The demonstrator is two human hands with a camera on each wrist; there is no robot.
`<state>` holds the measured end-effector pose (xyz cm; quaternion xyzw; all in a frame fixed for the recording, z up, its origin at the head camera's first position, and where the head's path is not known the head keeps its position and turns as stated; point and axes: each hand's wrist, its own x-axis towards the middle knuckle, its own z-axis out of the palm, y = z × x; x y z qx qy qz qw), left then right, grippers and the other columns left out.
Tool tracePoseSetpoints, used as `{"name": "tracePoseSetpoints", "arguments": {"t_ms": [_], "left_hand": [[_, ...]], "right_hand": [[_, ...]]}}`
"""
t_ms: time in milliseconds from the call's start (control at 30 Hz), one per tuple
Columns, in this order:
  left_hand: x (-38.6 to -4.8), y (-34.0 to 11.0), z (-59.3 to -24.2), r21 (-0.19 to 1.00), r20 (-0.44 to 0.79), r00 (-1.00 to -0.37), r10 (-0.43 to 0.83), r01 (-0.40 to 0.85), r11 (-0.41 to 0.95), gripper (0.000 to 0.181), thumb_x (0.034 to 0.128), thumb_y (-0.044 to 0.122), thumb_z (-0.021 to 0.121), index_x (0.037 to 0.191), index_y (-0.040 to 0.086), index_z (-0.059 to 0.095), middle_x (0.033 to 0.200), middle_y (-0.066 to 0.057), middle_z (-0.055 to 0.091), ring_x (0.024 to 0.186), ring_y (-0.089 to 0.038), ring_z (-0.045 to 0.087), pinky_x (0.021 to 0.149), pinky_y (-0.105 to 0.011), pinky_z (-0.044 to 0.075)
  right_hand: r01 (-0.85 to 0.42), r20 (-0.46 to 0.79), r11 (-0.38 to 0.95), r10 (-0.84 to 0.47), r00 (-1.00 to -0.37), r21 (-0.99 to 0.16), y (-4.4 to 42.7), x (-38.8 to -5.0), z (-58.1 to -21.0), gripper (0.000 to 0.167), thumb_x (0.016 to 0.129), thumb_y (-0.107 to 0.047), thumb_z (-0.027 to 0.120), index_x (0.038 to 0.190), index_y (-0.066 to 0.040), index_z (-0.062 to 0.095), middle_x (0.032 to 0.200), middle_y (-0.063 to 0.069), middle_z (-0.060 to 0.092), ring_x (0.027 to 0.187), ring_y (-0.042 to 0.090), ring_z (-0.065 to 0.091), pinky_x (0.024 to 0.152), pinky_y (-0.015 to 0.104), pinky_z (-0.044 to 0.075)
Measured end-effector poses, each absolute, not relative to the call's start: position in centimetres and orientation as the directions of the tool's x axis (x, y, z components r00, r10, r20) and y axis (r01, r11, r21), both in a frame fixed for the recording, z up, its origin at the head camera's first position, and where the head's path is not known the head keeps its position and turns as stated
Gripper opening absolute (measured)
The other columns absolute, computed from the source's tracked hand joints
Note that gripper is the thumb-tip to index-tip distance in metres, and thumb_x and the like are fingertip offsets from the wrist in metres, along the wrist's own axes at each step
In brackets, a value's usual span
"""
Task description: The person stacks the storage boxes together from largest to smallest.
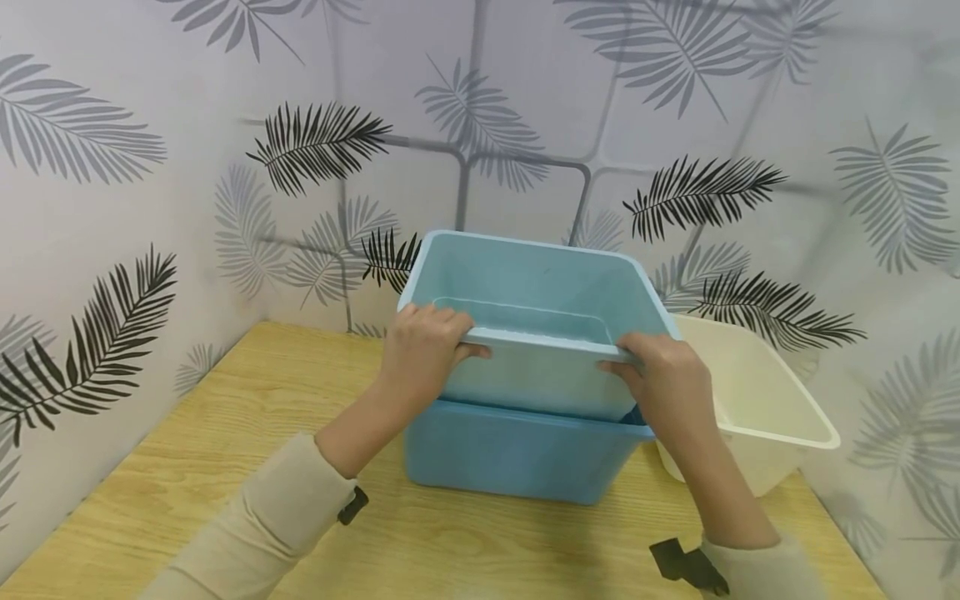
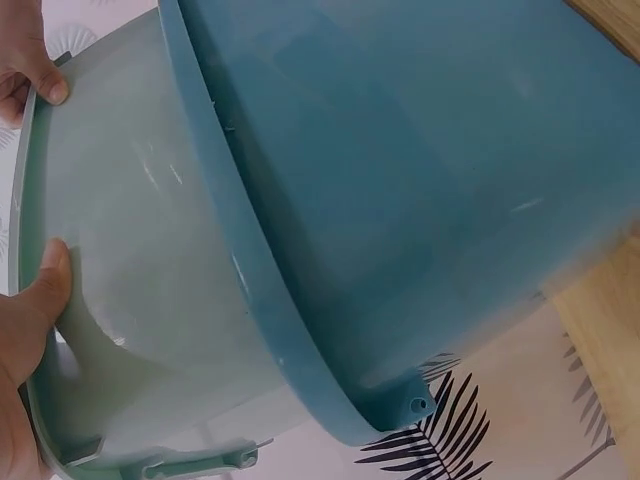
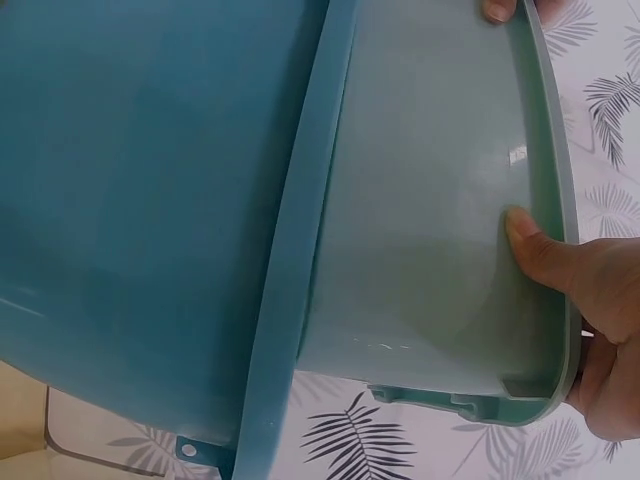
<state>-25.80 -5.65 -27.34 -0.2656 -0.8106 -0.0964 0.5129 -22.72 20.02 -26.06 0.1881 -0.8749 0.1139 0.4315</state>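
Observation:
A light blue-green plastic bin (image 1: 532, 371) stands partly nested inside a darker blue bin (image 1: 517, 454) on the table. My left hand (image 1: 423, 350) grips the upper bin's near rim toward its left end, thumb below the rim on the outer wall. Toward the right end of that same rim, my right hand (image 1: 667, 375) holds on in the same way. In the left wrist view, the left thumb (image 2: 50, 280) presses the pale wall. The right wrist view shows the right thumb (image 3: 540, 250) against that wall too. The upper bin's lower part is hidden inside the blue one.
A cream bin (image 1: 765, 392) stands to the right, close beside the stacked bins and near the wall. The wooden table (image 1: 300, 400) meets a leaf-patterned wall (image 1: 517, 108) behind the bins.

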Motion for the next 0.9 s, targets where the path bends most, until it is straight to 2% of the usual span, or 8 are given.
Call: {"name": "tracePoseSetpoints", "arguments": {"t_ms": [433,667,900], "left_hand": [[-25.7,-5.7,-28.4,-0.112,0.865,-0.367,0.342,0.523,0.845,0.036,0.0602,0.043,0.068,0.058,0.011,0.051,0.047,0.001,0.046,0.048,-0.008,0.021,0.047,-0.022,0.018],[-25.9,-5.7,-29.1,-0.129,0.872,-0.348,0.345,0.516,0.847,0.037,0.0598,0.044,0.067,0.058,0.012,0.05,0.047,0.003,0.046,0.047,-0.008,0.021,0.047,-0.021,0.017],[-25.9,-5.6,-29.5,-0.147,0.883,-0.32,0.345,0.509,0.848,0.039,0.0588,0.045,0.067,0.056,0.013,0.046,0.045,0.002,0.04,0.045,-0.009,0.022,0.046,-0.022,0.018]], "right_hand": [[-0.427,0.774,0.903,-0.233,-0.588,-0.052,20.0,-22.9,-27.1,0.022,0.065,-0.013,0.08,0.078,-0.005,0.064,0.07,0.013,0.066,0.063,0.031,0.061,0.054,0.044,0.048],[-0.431,0.779,0.902,-0.242,-0.578,-0.039,20.1,-23.0,-27.7,0.022,0.064,-0.013,0.08,0.076,-0.005,0.063,0.068,0.012,0.065,0.062,0.031,0.06,0.054,0.043,0.048],[-0.426,0.786,0.903,-0.23,-0.573,-0.047,20.1,-23.0,-28.3,0.023,0.063,-0.014,0.08,0.077,-0.005,0.064,0.067,0.012,0.064,0.062,0.031,0.06,0.054,0.042,0.048]]}}
